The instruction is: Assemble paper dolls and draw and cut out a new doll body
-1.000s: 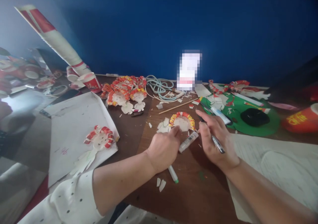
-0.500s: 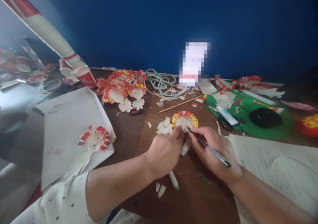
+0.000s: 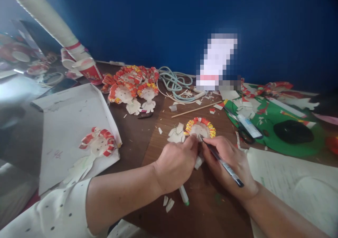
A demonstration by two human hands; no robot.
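The right hand (image 3: 232,164) is closed around a dark pen (image 3: 221,160), gripping it between thumb and fingers. The pen's long axis runs diagonally: its tip points up and to the left, toward the far edge of the bench (image 3: 137,139), and meets the lower rim of a paper face (image 3: 200,129); its rear end lies over the back of the hand, toward the near right. The paper face is a pale round disc, bordered along its upper half by an arch of curled red and yellow paper strips. It lies flat on a brown board (image 3: 206,192) at the middle of the bench. The left hand (image 3: 175,164) is curled, with its fingertips pressed on the lower left edge of the paper face, just beside the pen tip. A white tube (image 3: 198,161) lies between the two hands, largely covered by them. A white marker with a green end (image 3: 184,195) protrudes from under the left hand toward the near edge. White paper scraps (image 3: 176,135) lie just left of the paper face. Toward the far left corner lies a cluster of similar faces (image 3: 132,86); another rests on a white sheet (image 3: 68,125) at the left edge. Scissors (image 3: 244,132) lie on green paper (image 3: 274,129) at the right.
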